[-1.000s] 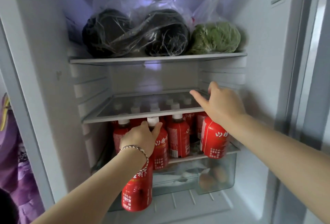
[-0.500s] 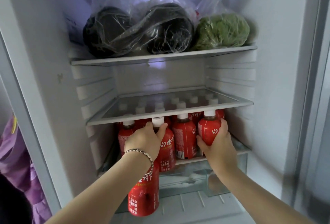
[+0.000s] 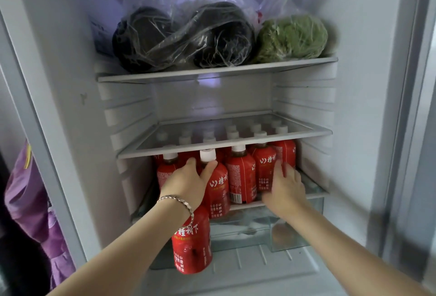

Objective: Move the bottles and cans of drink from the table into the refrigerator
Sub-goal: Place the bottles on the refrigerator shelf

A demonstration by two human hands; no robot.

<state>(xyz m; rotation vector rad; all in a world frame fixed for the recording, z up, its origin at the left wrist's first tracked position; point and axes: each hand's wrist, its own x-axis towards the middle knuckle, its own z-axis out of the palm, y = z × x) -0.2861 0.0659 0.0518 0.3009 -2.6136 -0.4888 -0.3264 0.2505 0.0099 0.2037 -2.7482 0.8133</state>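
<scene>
Two bottles are seen at the left hand [image 3: 188, 182]: the front bottle [image 3: 218, 188] is pinched at its neck between thumb and fingers, at the front edge of the bottom shelf [image 3: 313, 193], and is best slid straight back, kept upright, under the glass shelf [image 3: 311, 135]. A lower bottle [image 3: 192, 246] hangs beneath that wrist; its hold is hidden. The right hand [image 3: 284, 187] is blurred against the right bottle [image 3: 265, 165]; its grip cannot be told.
</scene>
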